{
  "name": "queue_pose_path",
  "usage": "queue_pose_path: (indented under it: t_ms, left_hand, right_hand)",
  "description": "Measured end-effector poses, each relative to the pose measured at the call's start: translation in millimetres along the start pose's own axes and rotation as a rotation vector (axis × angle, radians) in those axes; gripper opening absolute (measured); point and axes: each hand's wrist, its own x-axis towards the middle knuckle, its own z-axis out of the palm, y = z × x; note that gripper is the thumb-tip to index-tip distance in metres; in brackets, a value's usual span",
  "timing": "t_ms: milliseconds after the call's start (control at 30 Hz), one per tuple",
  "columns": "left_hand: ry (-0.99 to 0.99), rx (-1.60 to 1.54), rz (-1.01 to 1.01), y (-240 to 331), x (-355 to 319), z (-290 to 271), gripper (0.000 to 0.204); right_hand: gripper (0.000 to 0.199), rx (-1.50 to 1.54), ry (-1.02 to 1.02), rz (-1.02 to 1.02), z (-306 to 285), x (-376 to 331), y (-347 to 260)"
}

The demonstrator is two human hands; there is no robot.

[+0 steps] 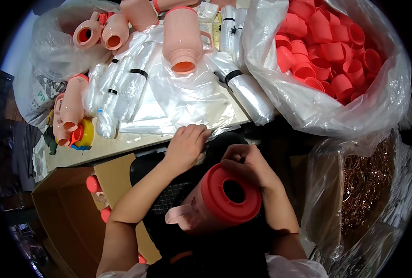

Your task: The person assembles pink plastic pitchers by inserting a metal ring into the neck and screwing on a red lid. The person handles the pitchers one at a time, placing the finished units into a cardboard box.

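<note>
A pink plastic jug point(194, 217) with a red ring-shaped lid point(231, 194) rests in my lap, its handle pointing left. My right hand point(250, 164) curls over the far rim of the lid and grips it. My left hand point(187, 144) lies at the table's front edge, fingers bent on a clear plastic bag point(192, 99) that spreads over the table. Whether the fingers pinch the bag cannot be told.
Pink jugs point(183, 39) stand or lie on the table point(104, 146) among banded rolls of clear bags point(250, 92). A big clear sack of red cups point(328, 46) sits at right, a sack of copper-coloured rings point(368, 178) below it. An open cardboard box point(71, 208) stands at left.
</note>
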Motion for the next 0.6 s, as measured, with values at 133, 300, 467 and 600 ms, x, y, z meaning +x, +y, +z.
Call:
queue_pose_path:
  t_ms: [133,300,467,600]
  left_hand:
    - [-0.082,-0.247,-0.310,-13.2,11.7,14.2,0.011]
    - [0.069,-1.580,-0.807,21.4,29.4,-14.4,0.011]
    - [0.146,-1.872,-0.660,40.9,15.3,-25.0,0.013]
    - [0.301,-1.747,-0.544,47.7,4.1,-38.0,0.015]
  right_hand:
    - [0.019,-0.002,0.031,0.000,5.0,1.1,-9.1]
    - [0.015,-0.019,0.279,-0.065,8.1,5.8,-4.5]
    - [0.012,0.143,0.403,-0.314,12.7,10.3,7.6]
    - [0.015,0.432,0.305,-0.301,11.0,4.0,6.1]
